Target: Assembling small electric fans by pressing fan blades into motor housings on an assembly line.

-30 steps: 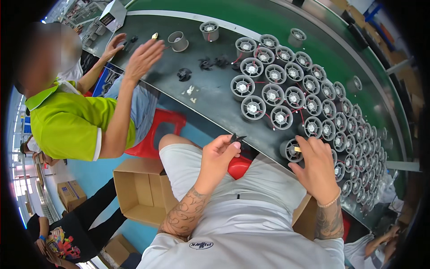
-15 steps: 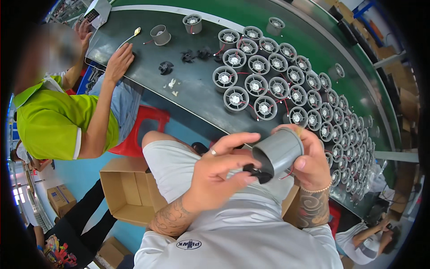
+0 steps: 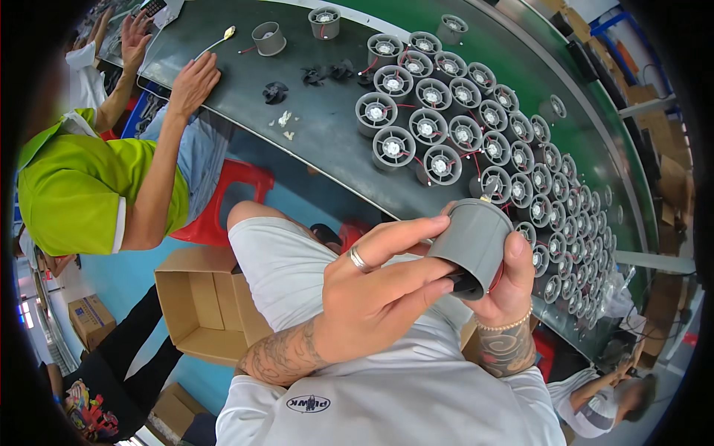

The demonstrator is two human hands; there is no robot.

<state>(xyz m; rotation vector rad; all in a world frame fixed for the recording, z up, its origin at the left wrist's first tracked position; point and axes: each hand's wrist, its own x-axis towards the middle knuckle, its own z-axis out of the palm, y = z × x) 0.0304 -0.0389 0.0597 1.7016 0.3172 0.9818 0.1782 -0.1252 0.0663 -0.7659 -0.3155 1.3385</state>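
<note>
A grey cylindrical fan housing (image 3: pixel 476 232) is tilted over my lap, its open end facing down toward me. My right hand (image 3: pixel 515 273) grips it from the right side, with the palm behind it. At the open end, the fingers and thumb of my left hand (image 3: pixel 383 286) close on a black fan impeller (image 3: pixel 467 287), which is partly inside the housing. My left index finger lies along the housing's outer left side. A bit of red wire shows beside my right palm, and a pale strip sticks up behind the housing's far rim.
Many grey fan housings (image 3: pixel 428 126) with red wires crowd the dark table (image 3: pixel 320 149). Loose black impellers (image 3: pixel 275 92) and white scraps (image 3: pixel 285 119) lie farther left. A person in a green shirt (image 3: pixel 97 197) sits at left. An open cardboard box (image 3: pixel 201 297) stands beside my leg.
My left hand has moved right against the housing, and the impeller sits deeper in its open end. The housing is more upright in my right hand.
</note>
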